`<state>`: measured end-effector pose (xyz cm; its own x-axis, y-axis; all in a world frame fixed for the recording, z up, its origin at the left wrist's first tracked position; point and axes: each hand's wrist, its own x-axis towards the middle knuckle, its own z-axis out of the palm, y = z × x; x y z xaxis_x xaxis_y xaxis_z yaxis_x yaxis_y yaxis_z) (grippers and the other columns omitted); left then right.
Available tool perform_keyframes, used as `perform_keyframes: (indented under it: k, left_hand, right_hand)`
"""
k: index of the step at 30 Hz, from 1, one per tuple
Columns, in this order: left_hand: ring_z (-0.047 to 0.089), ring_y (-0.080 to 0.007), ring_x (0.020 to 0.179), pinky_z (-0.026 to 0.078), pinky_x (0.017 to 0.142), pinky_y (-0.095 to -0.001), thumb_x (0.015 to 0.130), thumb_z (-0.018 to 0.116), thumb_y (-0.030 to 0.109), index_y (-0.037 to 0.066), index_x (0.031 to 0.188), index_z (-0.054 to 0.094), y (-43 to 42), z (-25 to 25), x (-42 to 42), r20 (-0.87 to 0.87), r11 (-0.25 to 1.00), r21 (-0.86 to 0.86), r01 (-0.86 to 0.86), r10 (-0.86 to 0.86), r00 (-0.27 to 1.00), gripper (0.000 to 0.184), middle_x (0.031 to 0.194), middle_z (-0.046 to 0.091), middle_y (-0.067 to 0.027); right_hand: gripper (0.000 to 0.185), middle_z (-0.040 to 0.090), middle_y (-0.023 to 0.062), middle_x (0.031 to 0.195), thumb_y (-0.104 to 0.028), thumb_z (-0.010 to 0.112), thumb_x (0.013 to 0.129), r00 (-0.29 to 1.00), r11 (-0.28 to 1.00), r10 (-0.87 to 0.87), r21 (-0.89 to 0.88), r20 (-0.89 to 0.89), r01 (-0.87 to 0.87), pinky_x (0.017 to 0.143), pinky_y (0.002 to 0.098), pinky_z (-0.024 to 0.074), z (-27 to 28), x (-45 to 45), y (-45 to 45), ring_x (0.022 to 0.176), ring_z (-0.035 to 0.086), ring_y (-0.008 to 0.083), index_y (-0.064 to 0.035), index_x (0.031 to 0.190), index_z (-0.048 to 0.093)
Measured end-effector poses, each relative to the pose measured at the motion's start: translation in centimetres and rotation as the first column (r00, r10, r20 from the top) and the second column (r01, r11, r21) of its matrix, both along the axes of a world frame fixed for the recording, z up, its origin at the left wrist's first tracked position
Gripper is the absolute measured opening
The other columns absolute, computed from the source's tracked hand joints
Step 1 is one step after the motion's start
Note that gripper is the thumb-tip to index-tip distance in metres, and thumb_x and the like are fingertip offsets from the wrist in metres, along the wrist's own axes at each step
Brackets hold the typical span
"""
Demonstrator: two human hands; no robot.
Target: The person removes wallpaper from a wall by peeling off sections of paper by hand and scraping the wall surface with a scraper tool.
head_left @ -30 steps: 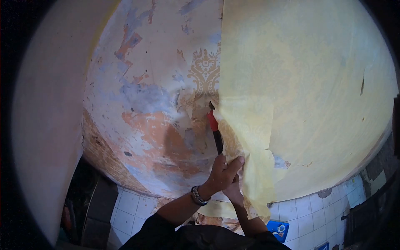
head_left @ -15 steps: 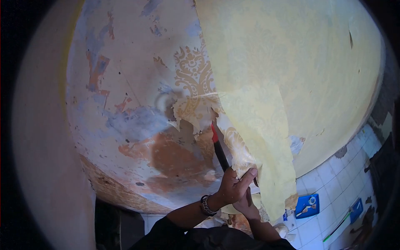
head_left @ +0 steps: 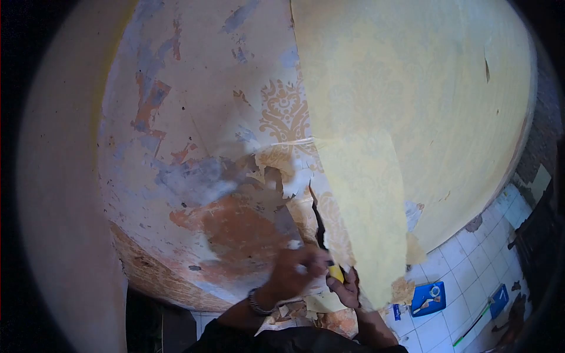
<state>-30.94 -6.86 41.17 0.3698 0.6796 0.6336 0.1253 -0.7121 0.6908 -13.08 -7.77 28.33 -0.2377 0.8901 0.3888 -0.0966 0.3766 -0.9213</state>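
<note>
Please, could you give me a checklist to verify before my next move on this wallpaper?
1. Wallpaper strip loose at its bottom: ok, it hangs down.
2. Right hand on the yellow object: ok, it seems held.
3. Left hand grip: cannot tell, blurred.
4. Wall left of strip bare: not ok, a patterned patch shows.
5. Blue tray away from hands: ok, on floor.

Left hand (head_left: 299, 269) and right hand (head_left: 347, 289) close together, low in front

The left forearm (head_left: 242, 315) slants up and inward; its hand is blurred, fingers curled toward the right hand, too smeared to tell whether they grip. The right forearm (head_left: 375, 329) slants in from the opposite side, its hand slightly lower, closed in a grip, thumb toward the left.
</note>
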Motion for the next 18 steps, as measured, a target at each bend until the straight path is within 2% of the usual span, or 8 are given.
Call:
perform_keyframes:
  k: [1, 2, 4, 6, 9, 12, 15, 18]
  left_hand:
    - [0.062, -0.0116, 0.068, 0.049, 0.06, -0.0261, 0.095, 0.058, 0.023, 0.002, 0.087, 0.062, 1.6, -0.9, -2.4, 0.063, 0.952, 0.277, -0.132, 0.119, 0.991, 0.023, 0.081, 0.067, -0.0087]
    - [0.058, -0.0109, 0.065, 0.047, 0.059, -0.0252, 0.097, 0.054, 0.03, 0.004, 0.089, 0.061, 0.7, -0.9, -3.4, 0.36, 0.973, -0.125, -0.196, 0.228, 0.904, 0.028, 0.085, 0.067, -0.0079]
    - [0.055, -0.0106, 0.063, 0.045, 0.057, -0.0251, 0.099, 0.05, 0.034, 0.004, 0.094, 0.06, 2.7, 2.9, -4.4, 0.475, 0.928, -0.024, -0.371, 0.337, 0.813, 0.032, 0.087, 0.065, -0.0066]
    - [0.054, -0.0088, 0.059, 0.043, 0.055, -0.0236, 0.099, 0.05, 0.036, 0.004, 0.097, 0.059, 4.8, 5.8, -2.9, 0.482, 0.848, 0.121, -0.517, 0.405, 0.777, 0.034, 0.077, 0.062, -0.0045]
    - [0.051, -0.0068, 0.055, 0.042, 0.053, -0.0222, 0.099, 0.051, 0.036, 0.004, 0.092, 0.059, 6.8, 6.6, -3.5, 0.3, 0.867, 0.054, -0.496, 0.46, 0.836, 0.034, 0.066, 0.058, -0.0019]
    - [0.051, -0.0058, 0.054, 0.04, 0.052, -0.0214, 0.099, 0.053, 0.029, 0.003, 0.086, 0.059, 6.9, 7.5, -3.0, 0.381, 0.935, -0.161, -0.317, 0.355, 0.854, 0.03, 0.061, 0.056, -0.0007]
    - [0.049, -0.0045, 0.054, 0.039, 0.051, -0.0203, 0.1, 0.053, 0.021, 0.003, 0.081, 0.058, 7.3, 7.5, -2.5, 0.433, 0.947, -0.137, -0.29, 0.32, 0.842, 0.026, 0.063, 0.056, 0.0004]
    - [0.047, -0.003, 0.056, 0.037, 0.05, -0.0198, 0.099, 0.052, 0.016, 0.004, 0.081, 0.058, 7.6, 6.0, -2.9, 0.425, 0.922, -0.061, -0.383, 0.371, 0.825, 0.022, 0.064, 0.054, 0.002]
  right_hand:
    - [0.051, 0.056, 0.009, 0.116, -0.007, 0.052, 0.095, 1.0, 0.998, -0.005, -0.064, 0.011, 0.006, 0.08, 0.0328, 0.0485, -1.3, 0.0, -0.3, 0.09, 0.06, 0.019, -0.0036, 0.144, 0.037]
    - [0.05, 0.059, 0.0103, 0.111, -0.004, 0.052, 0.095, 0.997, 0.999, -0.033, -0.038, -0.073, 0.03, 0.077, 0.0331, 0.0491, -2.3, -0.3, 0.1, 0.087, 0.06, 0.0193, -0.0045, 0.144, 0.039]
    - [0.051, 0.061, 0.0116, 0.105, -0.002, 0.052, 0.094, 0.986, 0.998, -0.057, -0.014, -0.158, 0.055, 0.074, 0.0335, 0.0497, -1.6, -0.6, 0.5, 0.084, 0.06, 0.0196, -0.0054, 0.144, 0.041]
    - [0.048, 0.058, 0.011, 0.084, -0.001, 0.051, 0.091, 0.937, 0.836, -0.343, 0.477, 0.065, 0.273, 0.065, 0.0314, 0.0477, 1.8, -0.5, 1.1, 0.07, 0.056, 0.0196, -0.0022, 0.139, 0.046]
    - [0.046, 0.063, 0.0168, 0.093, 0.001, 0.051, 0.089, 0.9, 0.863, -0.392, 0.413, 0.189, 0.289, 0.073, 0.0337, 0.0502, 1.7, 0.0, 0.4, 0.08, 0.062, 0.0246, 0.0004, 0.135, 0.05]
    - [0.046, 0.064, 0.0198, 0.102, 0.0, 0.052, 0.089, 0.876, 0.793, -0.467, 0.498, 0.125, 0.351, 0.076, 0.0321, 0.0505, 1.6, -0.3, 0.0, 0.086, 0.065, 0.025, 0.0017, 0.135, 0.05]
    - [0.046, 0.066, 0.0197, 0.102, 0.0, 0.052, 0.089, 0.912, 0.864, -0.399, 0.37, 0.091, 0.341, 0.076, 0.0317, 0.0506, 0.1, -0.3, -0.1, 0.083, 0.066, 0.024, 0.0024, 0.136, 0.049]
    - [0.046, 0.067, 0.0174, 0.096, -0.001, 0.052, 0.091, 0.909, 0.833, -0.407, 0.444, 0.085, 0.331, 0.072, 0.0313, 0.051, -0.2, -0.1, 0.2, 0.077, 0.066, 0.0216, 0.0022, 0.136, 0.048]
